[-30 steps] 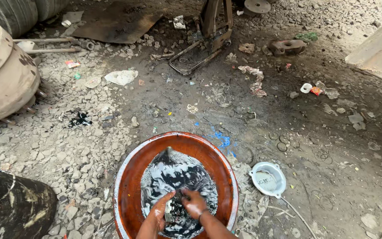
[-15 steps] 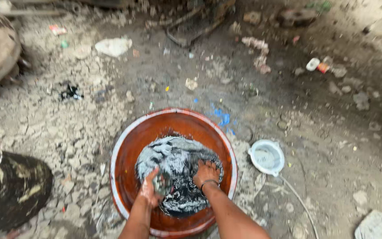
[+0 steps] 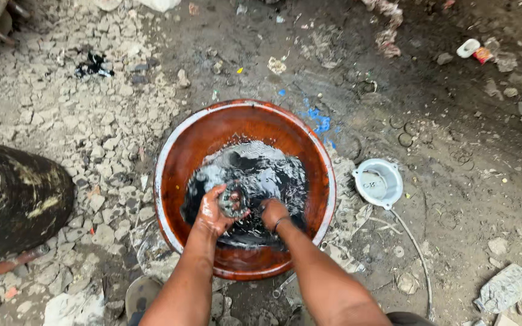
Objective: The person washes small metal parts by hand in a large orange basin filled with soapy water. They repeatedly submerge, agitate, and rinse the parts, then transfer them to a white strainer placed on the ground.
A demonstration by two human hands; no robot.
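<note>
Hands work low in the basin (image 3: 170,151), where dark liquid pools. The left hand (image 3: 212,212) grips a round metal part (image 3: 233,201) just above the liquid, near the front rim; the right hand (image 3: 273,212) dips beside it, grip unclear. A white lid (image 3: 377,183) lies right of the basin.

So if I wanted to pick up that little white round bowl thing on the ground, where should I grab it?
Probably by its rim, from above. The small white dish sits open side up on the dirt, right beside the big red-brown basin, so the far edge, away from the basin, looks freest. A thin wire lies near its lower side; avoid snagging it.
</note>
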